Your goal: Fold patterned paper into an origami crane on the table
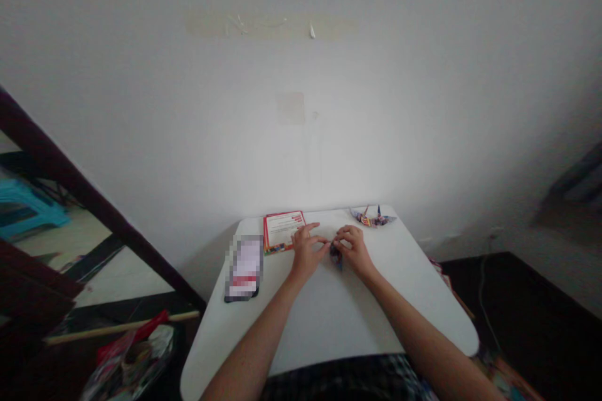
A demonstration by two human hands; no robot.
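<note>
A small dark, multicoloured folded paper piece (335, 255) is between my two hands above the white table (329, 319). My left hand (306, 250) reaches it from the left, thumb and forefinger pinched at its upper end, other fingers spread. From the right, my right hand (353, 248) pinches the same piece with thumb and fingertips. Its exact shape is partly hidden by my fingers. Behind my right hand lies a folded paper crane (373, 219) of printed paper, near the table's back edge.
A red-bordered printed sheet or booklet (285, 233) lies left of my hands. Nearer the left edge is a phone (244, 267), its screen pixelated. A wall (352, 150) stands behind the table. A dark-framed mirror (94, 194) leans at left, above a bag of items (141, 357).
</note>
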